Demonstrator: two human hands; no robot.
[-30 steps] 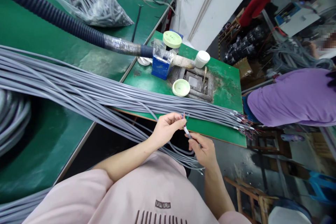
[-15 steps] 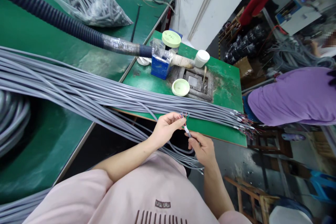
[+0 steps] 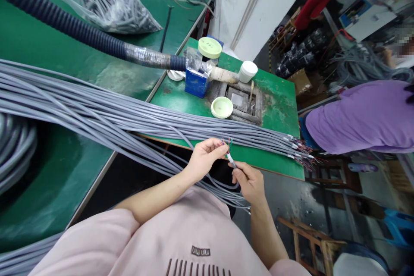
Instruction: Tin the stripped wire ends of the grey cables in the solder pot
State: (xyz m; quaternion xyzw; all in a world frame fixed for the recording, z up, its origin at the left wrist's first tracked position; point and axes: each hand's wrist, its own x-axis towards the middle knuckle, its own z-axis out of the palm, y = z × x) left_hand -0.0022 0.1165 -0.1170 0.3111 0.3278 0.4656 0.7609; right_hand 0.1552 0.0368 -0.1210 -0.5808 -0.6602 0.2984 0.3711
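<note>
My left hand [image 3: 207, 157] pinches some of the thin coloured wires [image 3: 230, 143] that fan out from the end of a grey cable. Just below and to the right, my right hand [image 3: 249, 180] is closed round the grey cable [image 3: 233, 165] itself, under a white band [image 3: 230, 158]. Red, blue and green strands show above my left fingertips. Behind both hands a long bundle of grey cables [image 3: 194, 121] runs across the bench, its stripped ends [image 3: 300, 151] lying at the right edge. More grey cables hang below my hands, close to my body.
A blue box [image 3: 196, 83] carries a black corrugated hose [image 3: 97, 39]. Near it are a square soot-stained pot [image 3: 255, 114], a pale green dish [image 3: 222, 107] and a white tub [image 3: 248, 71]. A plastic bag of cable pieces [image 3: 113, 2] lies at the back left. A person in purple [image 3: 359, 116] is at the right.
Both hands keep their hold at nearly the same spot. The coloured wire tips have shifted slightly between my left fingers; the whole view has moved a touch.
</note>
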